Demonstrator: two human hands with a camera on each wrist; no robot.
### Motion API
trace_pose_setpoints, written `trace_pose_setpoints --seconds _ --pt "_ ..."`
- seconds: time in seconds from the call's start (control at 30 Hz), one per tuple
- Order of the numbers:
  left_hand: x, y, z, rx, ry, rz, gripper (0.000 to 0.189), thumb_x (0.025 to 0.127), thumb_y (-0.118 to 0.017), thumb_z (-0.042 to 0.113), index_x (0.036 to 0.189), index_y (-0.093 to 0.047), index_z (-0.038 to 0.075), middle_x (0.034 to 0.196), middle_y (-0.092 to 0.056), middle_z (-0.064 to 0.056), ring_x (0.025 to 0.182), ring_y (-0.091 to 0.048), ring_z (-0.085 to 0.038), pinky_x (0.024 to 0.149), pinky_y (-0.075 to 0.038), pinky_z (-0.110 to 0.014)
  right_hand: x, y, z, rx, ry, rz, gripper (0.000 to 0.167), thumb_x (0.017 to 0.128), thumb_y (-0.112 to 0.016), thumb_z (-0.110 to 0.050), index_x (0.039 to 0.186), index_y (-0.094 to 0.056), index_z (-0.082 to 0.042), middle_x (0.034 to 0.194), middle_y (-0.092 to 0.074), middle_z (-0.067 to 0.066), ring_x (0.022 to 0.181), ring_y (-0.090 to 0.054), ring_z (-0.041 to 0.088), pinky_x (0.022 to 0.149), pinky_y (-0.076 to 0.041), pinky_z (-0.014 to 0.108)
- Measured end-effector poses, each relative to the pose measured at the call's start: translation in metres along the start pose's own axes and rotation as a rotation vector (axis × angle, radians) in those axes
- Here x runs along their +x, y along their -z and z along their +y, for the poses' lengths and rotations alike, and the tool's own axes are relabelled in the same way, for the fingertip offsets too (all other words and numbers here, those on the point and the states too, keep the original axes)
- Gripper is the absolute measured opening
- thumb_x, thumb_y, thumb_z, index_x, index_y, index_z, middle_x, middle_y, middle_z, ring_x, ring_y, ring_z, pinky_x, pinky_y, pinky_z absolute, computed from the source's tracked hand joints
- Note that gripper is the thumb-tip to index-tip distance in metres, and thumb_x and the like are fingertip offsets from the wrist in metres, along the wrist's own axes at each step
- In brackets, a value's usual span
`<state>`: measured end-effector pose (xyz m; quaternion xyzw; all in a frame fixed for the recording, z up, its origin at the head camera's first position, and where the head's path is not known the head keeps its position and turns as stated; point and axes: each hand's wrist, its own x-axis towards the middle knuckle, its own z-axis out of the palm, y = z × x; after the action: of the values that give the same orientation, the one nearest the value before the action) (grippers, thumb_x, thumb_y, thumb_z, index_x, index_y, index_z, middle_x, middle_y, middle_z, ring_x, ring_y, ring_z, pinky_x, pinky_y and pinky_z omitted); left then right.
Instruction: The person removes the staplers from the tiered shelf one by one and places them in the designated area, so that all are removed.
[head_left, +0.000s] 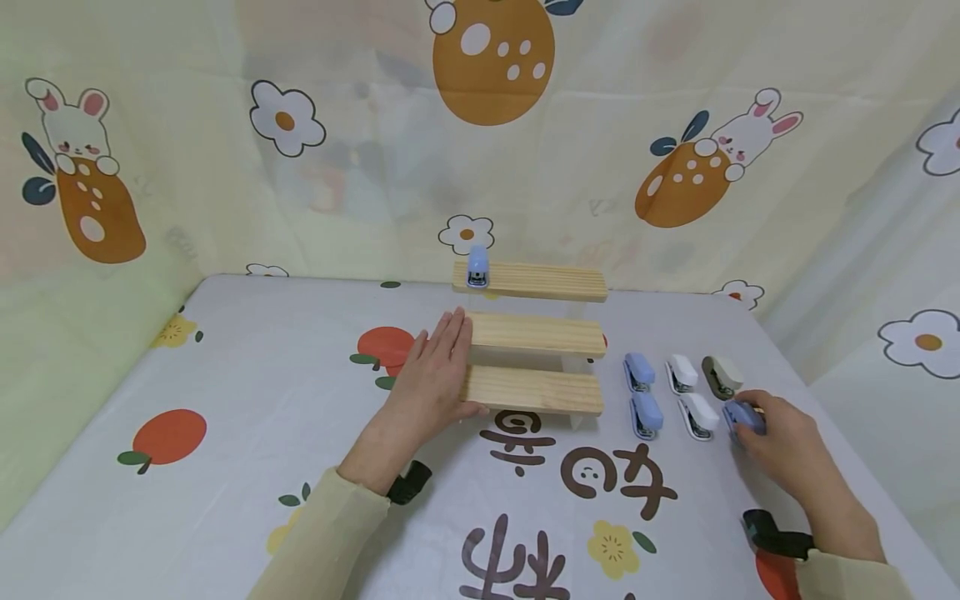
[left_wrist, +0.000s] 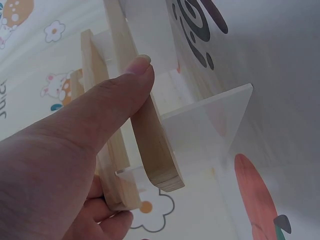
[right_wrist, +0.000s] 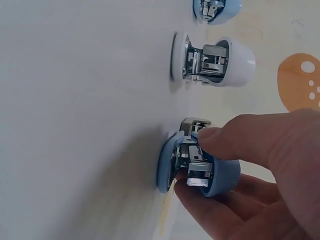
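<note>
My left hand (head_left: pixel 433 371) holds the left end of a three-step wooden display stand (head_left: pixel 532 390). In the left wrist view, its thumb (left_wrist: pixel 137 67) lies against the lowest board and the other fingers bend at the end of the board behind. My right hand (head_left: pixel 783 437) pinches a blue mini stapler (right_wrist: pixel 222 176) between thumb and fingers, at the right of the stapler group. Just behind it is a grey-and-white stapler (head_left: pixel 723 377). Another blue stapler (head_left: pixel 477 267) stands at the left end of the top board.
Left of my right hand stand two white staplers (head_left: pixel 699 415) and, further left, two blue staplers (head_left: pixel 645 414), in rows beside the stand. Translucent side panels (left_wrist: pixel 210 125) support the boards. A printed cloth covers the table (head_left: pixel 247 358) and patterned curtains (head_left: pixel 360 192) hang behind.
</note>
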<state>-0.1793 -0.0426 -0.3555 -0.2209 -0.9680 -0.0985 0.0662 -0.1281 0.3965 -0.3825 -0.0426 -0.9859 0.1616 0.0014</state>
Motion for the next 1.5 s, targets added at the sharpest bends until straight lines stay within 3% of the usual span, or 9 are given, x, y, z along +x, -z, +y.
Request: trace_pose_setpoints --seconds 0.53,0.73,1.0,1.5 --pt "0.000 0.001 0.001 0.006 0.014 -0.009 0.124 0.067 -0.088 0.051 0.156 -0.019 -0.001 0.165 -0.020 -0.016 0.154 -0.019 -0.030 0.122 -0.025 -0.051 0.000 -0.002 -0.003 -0.003 -0.020 -0.003 0.047 0.090 -0.065 -0.009 0.129 -0.047 0.011 0.122 -0.048 0.041 0.099 -0.052 0.051 0.080 -0.050 0.066" --pt "0.001 0.001 0.001 0.002 0.010 -0.012 0.125 0.067 -0.088 0.051 0.157 -0.018 -0.001 0.165 -0.019 -0.016 0.154 -0.019 -0.030 0.122 -0.025 -0.051 -0.005 0.002 -0.012 -0.001 0.006 0.113 0.041 0.092 -0.062 -0.011 0.125 -0.053 0.010 0.122 -0.048 0.039 0.101 -0.053 0.053 0.075 -0.050 0.063" --pt "0.001 0.000 0.000 -0.004 0.012 -0.006 0.124 0.067 -0.088 0.051 0.156 -0.019 -0.001 0.165 -0.020 -0.016 0.154 -0.019 -0.030 0.122 -0.025 -0.052 -0.001 0.018 -0.044 0.017 0.090 0.230 0.035 0.095 -0.059 -0.013 0.124 -0.057 0.006 0.127 -0.048 0.034 0.103 -0.052 0.051 0.075 -0.052 0.064" --pt "-0.001 0.001 -0.001 -0.010 0.002 -0.003 0.125 0.067 -0.087 0.051 0.156 -0.018 -0.001 0.165 -0.019 -0.017 0.154 -0.019 -0.030 0.122 -0.025 -0.051 0.017 0.041 -0.115 0.054 0.331 0.338 0.028 0.093 -0.064 -0.010 0.118 -0.062 0.001 0.126 -0.056 0.025 0.100 -0.054 0.040 0.075 -0.052 0.058"
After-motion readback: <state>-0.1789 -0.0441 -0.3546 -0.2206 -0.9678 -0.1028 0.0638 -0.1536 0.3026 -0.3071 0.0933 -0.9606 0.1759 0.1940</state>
